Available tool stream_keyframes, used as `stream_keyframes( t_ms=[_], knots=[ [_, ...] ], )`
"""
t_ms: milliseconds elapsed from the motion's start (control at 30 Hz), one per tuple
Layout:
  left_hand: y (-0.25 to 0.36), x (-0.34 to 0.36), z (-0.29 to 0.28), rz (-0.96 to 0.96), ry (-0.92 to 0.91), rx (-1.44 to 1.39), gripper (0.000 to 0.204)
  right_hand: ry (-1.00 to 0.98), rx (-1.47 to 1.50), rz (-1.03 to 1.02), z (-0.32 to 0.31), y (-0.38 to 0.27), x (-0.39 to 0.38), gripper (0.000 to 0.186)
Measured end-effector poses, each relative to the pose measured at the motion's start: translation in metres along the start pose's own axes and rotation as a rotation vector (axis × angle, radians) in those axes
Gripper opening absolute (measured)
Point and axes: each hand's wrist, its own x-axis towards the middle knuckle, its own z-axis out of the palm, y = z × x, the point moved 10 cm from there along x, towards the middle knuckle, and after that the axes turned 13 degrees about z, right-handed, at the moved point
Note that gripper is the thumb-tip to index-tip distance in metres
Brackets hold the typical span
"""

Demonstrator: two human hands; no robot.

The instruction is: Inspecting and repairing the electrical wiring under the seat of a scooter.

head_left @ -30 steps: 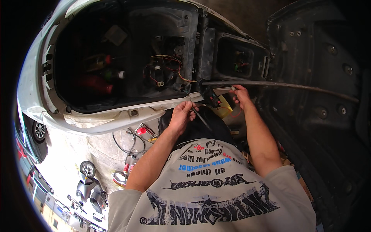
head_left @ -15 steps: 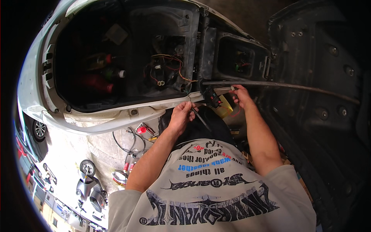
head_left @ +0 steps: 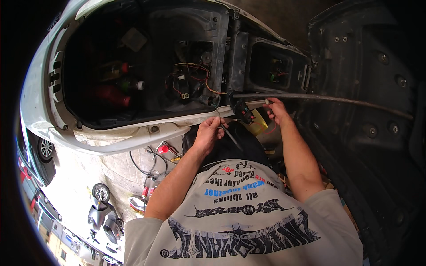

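Note:
My left hand [head_left: 210,134] is closed at the near rim of the open scooter storage compartment [head_left: 173,119]. A slim dark rod-shaped tool [head_left: 231,138] sticks out from its fingers, slanting down toward my lap. Thin wires [head_left: 216,105] run from the compartment edge to these fingertips. Right of it, my right hand [head_left: 277,111] pinches a small pale piece [head_left: 267,102], too small to name, below a long metal bar [head_left: 284,95]. Between the hands hangs a dark handheld meter [head_left: 243,111] with red plugs. A red lead [head_left: 271,131] loops from near it toward my right hand.
Inside the compartment lie bottles [head_left: 128,84] and loose coloured wires [head_left: 202,73] with connectors. The raised black seat or lid [head_left: 368,88] stands on the right. Cables and tools [head_left: 153,162] lie on the floor at lower left, with a parked scooter [head_left: 104,217] beyond. Something yellow [head_left: 257,126] sits behind the meter.

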Motion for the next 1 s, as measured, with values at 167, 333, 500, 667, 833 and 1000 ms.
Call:
stream_keyframes(
  t_ms=[167,333,500,667,833,1000],
  knots=[
    [0.0003,0.0003,-0.0005,0.007,-0.005,-0.002,0.025,0.005,0.001,-0.003,-0.0014,0.0004,0.0009,0.051],
    [-0.0001,0.0013,0.0005,0.009,-0.016,-0.005,0.026,0.005,0.003,0.004,-0.0016,0.0008,0.0021,0.051],
    [0.0001,0.0014,0.0003,0.008,-0.015,0.003,0.026,0.020,-0.008,0.006,-0.0014,0.0008,0.0010,0.050],
    [0.0023,0.0006,0.0023,0.011,-0.032,0.000,0.026,0.027,-0.007,0.006,-0.0014,0.0008,-0.0007,0.051],
    [0.0029,-0.0004,0.0028,0.013,-0.030,-0.004,0.025,0.025,-0.011,-0.007,-0.0014,0.0009,0.0003,0.052],
    [0.0035,-0.0011,0.0024,0.010,-0.027,-0.003,0.025,0.023,-0.054,-0.011,0.0007,0.0006,-0.0006,0.045]
  ],
)
